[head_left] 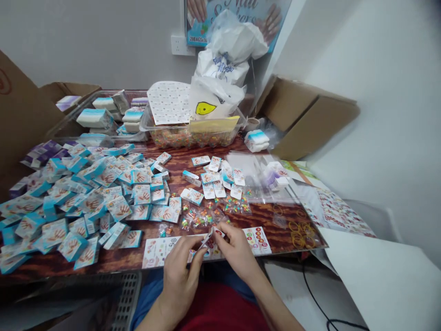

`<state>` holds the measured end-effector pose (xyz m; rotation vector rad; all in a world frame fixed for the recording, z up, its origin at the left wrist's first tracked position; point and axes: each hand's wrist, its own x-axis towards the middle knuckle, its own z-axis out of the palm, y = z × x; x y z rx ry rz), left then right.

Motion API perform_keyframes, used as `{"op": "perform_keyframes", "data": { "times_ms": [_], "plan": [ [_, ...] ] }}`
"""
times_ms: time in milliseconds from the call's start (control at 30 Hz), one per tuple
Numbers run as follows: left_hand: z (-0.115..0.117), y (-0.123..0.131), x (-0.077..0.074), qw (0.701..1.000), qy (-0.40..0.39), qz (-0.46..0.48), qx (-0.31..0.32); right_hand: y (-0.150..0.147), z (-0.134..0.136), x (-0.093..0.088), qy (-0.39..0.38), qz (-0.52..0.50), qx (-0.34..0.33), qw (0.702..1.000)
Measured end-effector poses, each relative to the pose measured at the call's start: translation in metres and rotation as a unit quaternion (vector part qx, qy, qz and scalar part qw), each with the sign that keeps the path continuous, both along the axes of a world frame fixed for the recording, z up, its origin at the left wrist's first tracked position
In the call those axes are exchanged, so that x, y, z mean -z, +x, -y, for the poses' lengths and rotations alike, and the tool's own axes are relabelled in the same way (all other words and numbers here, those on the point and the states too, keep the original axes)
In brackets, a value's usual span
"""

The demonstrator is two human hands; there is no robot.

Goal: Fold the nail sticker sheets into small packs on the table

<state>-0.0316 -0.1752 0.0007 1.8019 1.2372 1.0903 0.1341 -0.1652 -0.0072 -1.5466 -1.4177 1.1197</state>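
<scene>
A wood-grain tabletop [265, 215] fills the view from the head camera, crowded from edge to edge; across its left half spreads a loose heap of small blue boxes [69, 202] printed with hands, some lying flat and others tipped on their sides; an open cardboard carton [310, 119] stands at the far right against the wall; white plastic bags [223, 69], one marked with a yellow smiling face, rise at the back in front of a wall poster [237, 14]; just below them sits a clear plastic tray [179, 135] of tiny multicoloured pieces; a printed sticker sheet [158, 250] lies along the near edge, partly under the person's hands; the left hand [179, 276] and the right hand [236, 250] meet at that near edge, at centre frame; little clear sachets of coloured bits [203, 216] lie scattered just beyond the fingers; yellow rubber bands [296, 230] rest to the right, well apart from the hands; a small white packet [208, 238] is held over the sticker sheet, the left grip pinched on one side of it and the right grip closed on the other, fingertips nearly touching.
</scene>
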Motion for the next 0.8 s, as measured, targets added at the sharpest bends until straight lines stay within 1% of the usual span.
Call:
{"op": "perform_keyframes", "data": {
  "times_ms": [67,133,167,233,300,367,467,500,567,633,667,700,733,800],
  "plan": [
    [0.001,0.005,0.001,0.999,-0.001,0.001,0.035,-0.005,-0.001,0.001,0.005,-0.03,0.008,1.0],
    [-0.001,0.008,0.001,0.998,-0.016,-0.003,0.069,-0.006,0.0,0.002,-0.003,-0.084,-0.001,0.996],
    [-0.003,0.009,0.001,0.997,-0.025,-0.007,0.073,-0.006,0.001,0.002,-0.017,-0.118,-0.008,0.993],
    [-0.007,0.009,0.001,0.997,-0.046,-0.016,0.059,-0.004,0.004,0.002,-0.055,-0.178,-0.021,0.982],
    [-0.012,0.008,0.001,0.996,-0.077,-0.025,0.047,-0.002,0.008,0.002,-0.081,-0.208,-0.027,0.974],
    [-0.016,0.007,0.0,0.991,-0.119,-0.031,0.045,0.0,0.011,0.001,-0.087,-0.211,-0.041,0.973],
    [-0.017,0.006,0.002,0.985,-0.16,-0.045,0.055,-0.001,0.013,0.0,-0.08,-0.176,-0.053,0.98],
    [-0.015,0.006,0.002,0.985,-0.157,-0.049,0.054,-0.002,0.014,0.001,-0.078,-0.161,-0.051,0.982],
    [-0.011,0.006,0.004,0.99,-0.127,-0.046,0.033,-0.004,0.013,0.002,-0.075,-0.146,-0.033,0.986],
    [-0.007,0.005,0.005,0.994,-0.102,-0.027,0.001,-0.005,0.013,0.003,-0.074,-0.156,-0.011,0.985],
    [-0.006,0.004,0.005,0.994,-0.107,-0.015,-0.004,-0.006,0.013,0.003,-0.074,-0.165,-0.001,0.983],
    [-0.006,0.002,0.005,0.992,-0.127,-0.005,0.006,-0.007,0.013,0.003,-0.074,-0.171,0.006,0.982],
    [-0.006,0.0,0.005,0.986,-0.161,0.003,0.03,-0.007,0.013,0.003,-0.074,-0.175,0.005,0.982],
    [-0.009,-0.003,0.005,0.966,-0.238,0.017,0.096,-0.008,0.012,0.002,-0.073,-0.166,-0.015,0.983]
  ]
}}
